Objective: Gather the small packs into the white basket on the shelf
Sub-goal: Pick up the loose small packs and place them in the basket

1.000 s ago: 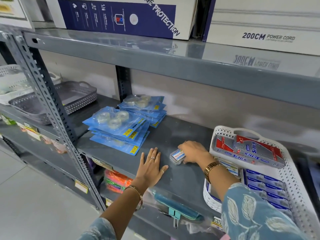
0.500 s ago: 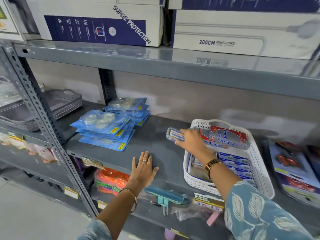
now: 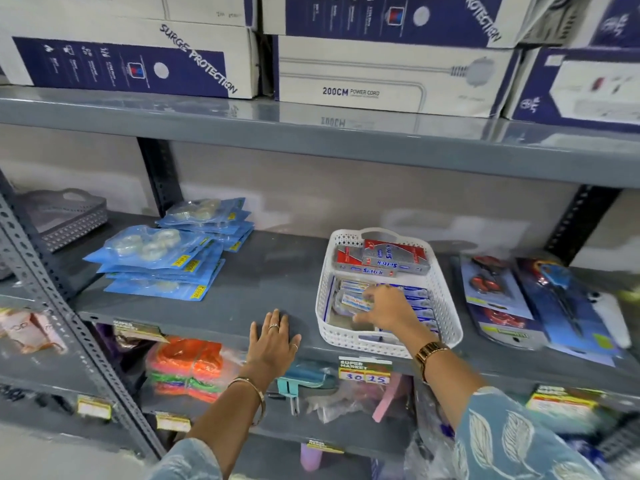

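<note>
The white basket point(image 3: 447, 308) stands on the grey middle shelf point(image 3: 277, 278). Inside it, red and silver boxes point(image 3: 384, 261) lie at the back and blue packs point(image 3: 419, 301) line the right side. My right hand point(image 3: 388, 311) reaches down into the basket, its fingers closed on the end of a small white and blue pack point(image 3: 353, 302) that rests low at the left among similar packs. My left hand point(image 3: 273, 337) lies flat and open on the shelf's front edge, left of the basket.
Blue blister packs of tape are stacked at the shelf's left point(image 3: 156, 254) and behind point(image 3: 207, 216). A grey basket point(image 3: 65, 216) sits further left. Carded scissors point(image 3: 498, 289) lie right of the white basket. Large boxes point(image 3: 346, 81) fill the upper shelf.
My right hand lifted the small pack off the shelf, carried it right over the basket's rim and lowered it inside. My left hand stayed flat on the shelf.
</note>
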The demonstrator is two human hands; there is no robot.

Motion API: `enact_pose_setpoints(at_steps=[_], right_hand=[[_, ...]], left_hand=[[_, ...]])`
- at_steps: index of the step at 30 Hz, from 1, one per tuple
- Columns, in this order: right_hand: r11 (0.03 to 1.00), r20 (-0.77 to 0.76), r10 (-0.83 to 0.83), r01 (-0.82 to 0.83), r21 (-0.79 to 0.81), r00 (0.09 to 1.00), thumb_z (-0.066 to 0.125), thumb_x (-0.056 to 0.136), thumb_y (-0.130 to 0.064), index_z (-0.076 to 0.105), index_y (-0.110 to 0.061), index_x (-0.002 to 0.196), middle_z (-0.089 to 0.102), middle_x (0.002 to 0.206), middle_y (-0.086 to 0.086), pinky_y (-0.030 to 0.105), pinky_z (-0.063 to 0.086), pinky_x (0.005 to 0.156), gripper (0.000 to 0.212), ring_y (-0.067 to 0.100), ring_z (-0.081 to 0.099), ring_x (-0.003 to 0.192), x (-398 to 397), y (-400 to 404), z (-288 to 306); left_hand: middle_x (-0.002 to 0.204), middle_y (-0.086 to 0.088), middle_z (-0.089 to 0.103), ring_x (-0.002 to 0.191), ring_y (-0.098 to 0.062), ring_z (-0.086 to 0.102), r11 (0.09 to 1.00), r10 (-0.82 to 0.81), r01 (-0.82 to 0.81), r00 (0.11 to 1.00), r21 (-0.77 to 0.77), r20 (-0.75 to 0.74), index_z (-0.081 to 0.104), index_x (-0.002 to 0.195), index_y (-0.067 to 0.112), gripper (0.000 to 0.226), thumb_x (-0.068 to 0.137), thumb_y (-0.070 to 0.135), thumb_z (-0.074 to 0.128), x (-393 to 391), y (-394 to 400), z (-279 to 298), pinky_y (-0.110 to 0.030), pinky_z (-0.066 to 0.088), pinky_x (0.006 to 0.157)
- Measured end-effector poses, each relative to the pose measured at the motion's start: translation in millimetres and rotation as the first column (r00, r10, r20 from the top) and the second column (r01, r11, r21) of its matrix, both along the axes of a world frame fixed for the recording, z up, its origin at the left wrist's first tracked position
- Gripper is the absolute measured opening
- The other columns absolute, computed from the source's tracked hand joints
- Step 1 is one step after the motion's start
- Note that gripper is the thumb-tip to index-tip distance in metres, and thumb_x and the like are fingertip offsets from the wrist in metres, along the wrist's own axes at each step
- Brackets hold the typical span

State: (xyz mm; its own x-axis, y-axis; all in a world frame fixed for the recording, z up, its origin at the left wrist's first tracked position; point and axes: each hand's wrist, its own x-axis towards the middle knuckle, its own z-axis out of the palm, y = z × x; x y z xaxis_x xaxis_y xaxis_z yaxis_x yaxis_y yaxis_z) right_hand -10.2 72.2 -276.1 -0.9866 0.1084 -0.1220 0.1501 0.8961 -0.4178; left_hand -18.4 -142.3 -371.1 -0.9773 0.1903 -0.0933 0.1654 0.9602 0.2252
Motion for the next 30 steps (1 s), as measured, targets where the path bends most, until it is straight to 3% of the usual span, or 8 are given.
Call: enact_pose_setpoints(at_steps=[5, 10, 16, 20, 23, 25, 30], right_hand=[[1.0, 0.042, -0.002, 0.002, -0.011, 0.999, 0.083, 0.061, -0.041, 0.06, -0.016, 0.122, 0.064, 0.126, 0.005, 0.038, 0.05, 0.098, 0.07, 0.023, 0.061, 0.114, 3.4, 2.8, -6.3], [0.998, 0.069, 0.063, -0.063, -0.001, 0.996, 0.081, 0.069, -0.029, 0.058, -0.015, 0.125, 0.06, 0.13, 0.008, 0.04, 0.047, 0.102, 0.062, 0.025, 0.057, 0.118, -0.7, 2.5, -9.6], [0.994, 0.071, 0.105, -0.107, 0.018, 0.992, 0.078, 0.074, -0.015, 0.069, -0.01, 0.103, 0.066, 0.117, 0.01, 0.033, 0.05, 0.089, 0.031, 0.026, 0.063, 0.105, -9.7, 1.2, -12.6], [0.993, 0.065, 0.114, -0.114, 0.006, 0.991, 0.077, 0.074, -0.013, 0.068, -0.008, 0.104, 0.066, 0.113, 0.011, 0.034, 0.049, 0.087, 0.031, 0.026, 0.063, 0.103, -15.7, -1.5, -13.4], [0.992, 0.067, 0.127, -0.127, -0.01, 0.99, 0.075, 0.077, -0.01, 0.067, -0.004, 0.109, 0.063, 0.098, 0.01, 0.033, 0.049, 0.088, 0.034, 0.02, 0.059, 0.09, -20.1, -2.4, -16.2], [0.989, 0.072, 0.145, -0.145, -0.011, 0.987, 0.073, 0.078, -0.009, 0.067, -0.003, 0.112, 0.068, 0.102, 0.012, 0.034, 0.05, 0.091, 0.035, 0.016, 0.056, 0.086, -22.0, -2.6, -17.7], [0.983, 0.095, 0.175, -0.18, 0.047, 0.98, 0.069, 0.082, -0.009, 0.067, -0.004, 0.115, 0.069, 0.114, 0.014, 0.036, 0.051, 0.096, 0.034, 0.027, 0.065, 0.103, -24.0, -4.5, -18.5]], left_hand=[[0.158, -0.008, 0.005, 0.145, -0.024, 0.003, 1.0, -0.002, 0.002, 1.0, -0.006, 0.005, 0.009, 0.147, 0.008, 0.058, 0.099, 0.039, 0.021, 4.8, 4.2, 1.5, -0.047, 0.003, 0.117], [0.158, -0.008, 0.005, 0.145, -0.024, 0.004, 1.0, 0.003, -0.003, 1.0, -0.007, 0.004, 0.009, 0.147, 0.009, 0.058, 0.099, 0.039, 0.02, 4.9, 4.5, 0.4, -0.047, 0.003, 0.117], [0.158, -0.008, 0.005, 0.145, -0.024, 0.004, 1.0, -0.002, 0.002, 1.0, -0.026, -0.012, 0.009, 0.147, 0.009, 0.057, 0.099, 0.039, 0.019, 5.3, 4.3, -1.5, -0.046, 0.003, 0.117], [0.158, -0.008, 0.005, 0.145, -0.024, 0.003, 1.0, -0.008, 0.007, 1.0, -0.024, -0.011, 0.008, 0.147, 0.009, 0.057, 0.1, 0.039, 0.018, 6.1, 3.8, -0.9, -0.045, 0.002, 0.117], [0.158, -0.009, 0.005, 0.145, -0.024, 0.003, 1.0, -0.009, 0.009, 1.0, -0.027, -0.015, 0.008, 0.147, 0.009, 0.057, 0.099, 0.039, 0.018, 5.8, 2.8, -1.7, -0.045, 0.002, 0.117], [0.158, -0.009, 0.004, 0.145, -0.024, 0.003, 0.999, -0.01, 0.01, 1.0, -0.035, -0.013, 0.007, 0.147, 0.009, 0.058, 0.099, 0.04, 0.018, 5.1, 2.6, -2.7, -0.044, 0.002, 0.117], [0.158, -0.009, 0.002, 0.145, -0.024, 0.001, 0.999, -0.015, 0.015, 1.0, -0.047, -0.006, 0.006, 0.147, 0.009, 0.058, 0.099, 0.04, 0.016, 5.2, 2.2, -4.9, -0.045, 0.0, 0.117]])
